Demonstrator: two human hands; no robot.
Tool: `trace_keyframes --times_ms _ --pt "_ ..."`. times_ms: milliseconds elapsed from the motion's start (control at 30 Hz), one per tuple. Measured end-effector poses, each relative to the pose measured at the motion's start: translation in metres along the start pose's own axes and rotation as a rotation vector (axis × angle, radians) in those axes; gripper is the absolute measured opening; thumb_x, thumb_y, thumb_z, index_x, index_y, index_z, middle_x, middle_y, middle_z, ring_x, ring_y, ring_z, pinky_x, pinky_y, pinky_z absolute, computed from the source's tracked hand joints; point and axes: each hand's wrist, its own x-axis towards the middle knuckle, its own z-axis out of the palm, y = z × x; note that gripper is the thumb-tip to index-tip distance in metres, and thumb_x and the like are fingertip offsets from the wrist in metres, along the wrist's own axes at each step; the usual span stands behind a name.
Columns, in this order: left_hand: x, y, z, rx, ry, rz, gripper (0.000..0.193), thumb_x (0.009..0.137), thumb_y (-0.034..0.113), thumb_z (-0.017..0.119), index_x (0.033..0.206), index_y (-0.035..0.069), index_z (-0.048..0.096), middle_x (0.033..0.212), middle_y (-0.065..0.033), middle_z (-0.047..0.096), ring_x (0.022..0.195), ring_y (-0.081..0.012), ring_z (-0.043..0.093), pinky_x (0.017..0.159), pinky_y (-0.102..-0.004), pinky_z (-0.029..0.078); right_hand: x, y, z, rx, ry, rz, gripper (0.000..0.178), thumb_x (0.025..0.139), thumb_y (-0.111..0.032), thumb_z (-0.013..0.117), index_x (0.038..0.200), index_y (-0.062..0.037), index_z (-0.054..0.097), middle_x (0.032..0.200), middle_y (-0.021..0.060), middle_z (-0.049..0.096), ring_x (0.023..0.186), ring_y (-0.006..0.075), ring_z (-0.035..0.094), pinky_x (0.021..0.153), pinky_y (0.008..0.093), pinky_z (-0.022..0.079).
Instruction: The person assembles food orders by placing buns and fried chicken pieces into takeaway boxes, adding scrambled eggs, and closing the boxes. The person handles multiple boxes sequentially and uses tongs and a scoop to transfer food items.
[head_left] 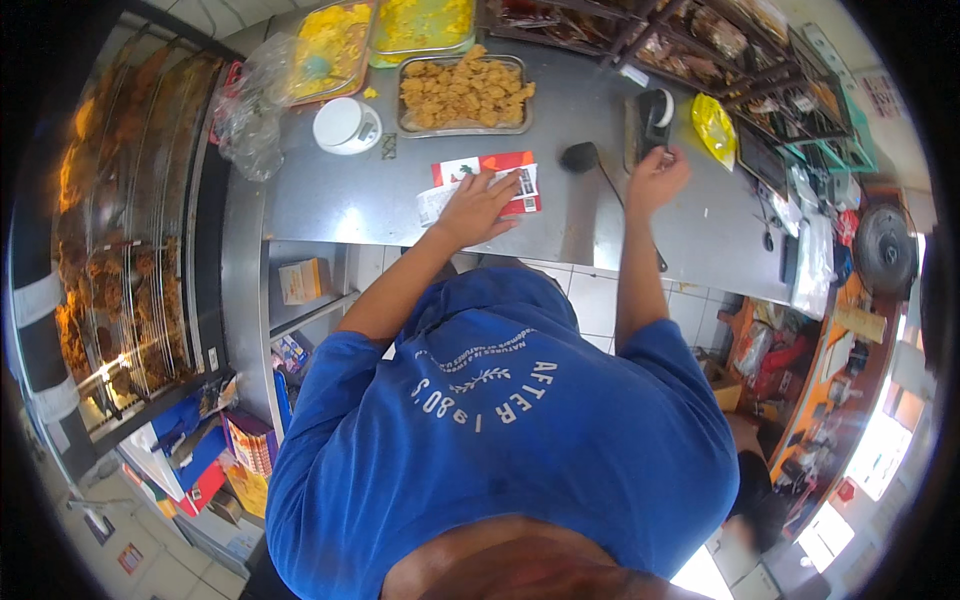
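Spread left hand: should pin the flat red-and-white paper packet. Narrowed right hand, contents indiscernible: beside black tape dispenser, two o'clock.

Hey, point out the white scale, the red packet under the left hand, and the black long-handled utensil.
White scale [341,126], head view: middle of its round top.
Red packet [508,161], head view: its upper red part.
Black long-handled utensil [579,157], head view: its dark broad end.

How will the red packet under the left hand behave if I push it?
The red packet looks flat and thin, so probably light and floppy. On the smooth metal table it may slide easily if the left hand lifts. The white slip on top could shift separately.
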Motion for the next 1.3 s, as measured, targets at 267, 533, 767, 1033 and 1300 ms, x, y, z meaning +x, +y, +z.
trace_keyframes --times_ms 267,533,767,1033,1300 --pt "0.008 -0.019 -0.011 -0.023 0.010 0.152 0.068 0.085 0.050 0.056 0.136 0.006 0.045 0.142 -0.0092 0.043 0.128 -0.0414 0.034 0.109 -0.0494 0.025 0.096 0.069 -0.008 0.515 -0.826 1.039 0.034 0.091 -0.032 0.057 0.108 -0.0023 0.058 0.105 0.0104 0.057 0.094 0.0257 0.053 0.088 0.0459 0.045" --pt "0.009 -0.017 -0.011 -0.011 -0.018 0.129 0.067 0.083 0.049 0.059 0.133 0.006 0.047 0.146 -0.0063 0.039 0.129 -0.0391 0.034 0.108 -0.0483 0.026 0.050 0.073 -0.015 1.077 -0.505 0.912 0.029 0.093 -0.020 0.054 0.112 0.0012 0.056 0.108 0.0120 0.057 0.095 0.0248 0.058 0.089 0.0429 0.046" --pt "0.010 -0.016 -0.012 0.005 -0.027 0.137 0.066 0.083 0.048 0.060 0.131 0.005 0.048 0.148 -0.0051 0.035 0.129 -0.0383 0.034 0.108 -0.0463 0.027 -0.017 0.098 -0.015 0.606 -0.320 0.637 0.018 0.088 -0.016 0.059 0.096 -0.0005 0.063 0.086 0.0087 0.065 0.083 0.0220 0.061 0.078 0.0381 0.047" --pt "0.010 -0.018 -0.008 -0.067 0.041 0.128 0.059 0.085 0.044 0.059 0.131 0.008 0.050 0.141 -0.0063 0.045 0.125 -0.0366 0.039 0.107 -0.0464 0.028 -0.036 0.031 -0.045 0.353 -0.391 0.575 0.016 0.087 -0.010 0.058 0.097 -0.0004 0.065 0.071 0.0036 0.065 0.060 0.0123 0.054 0.063 0.0272 0.045" --pt "0.014 -0.017 0.000 -0.113 0.034 -0.016 0.043 0.091 0.015 0.048 0.134 0.013 0.047 0.133 -0.0061 0.053 0.120 -0.0344 0.044 0.104 -0.0440 0.031 -0.082 -0.039 -0.008 0.722 -1.176 0.292 0.021 0.087 -0.008 0.058 0.105 -0.0038 0.050 0.070 0.0043 0.061 0.066 0.0103 0.055 0.062 0.0280 0.044"
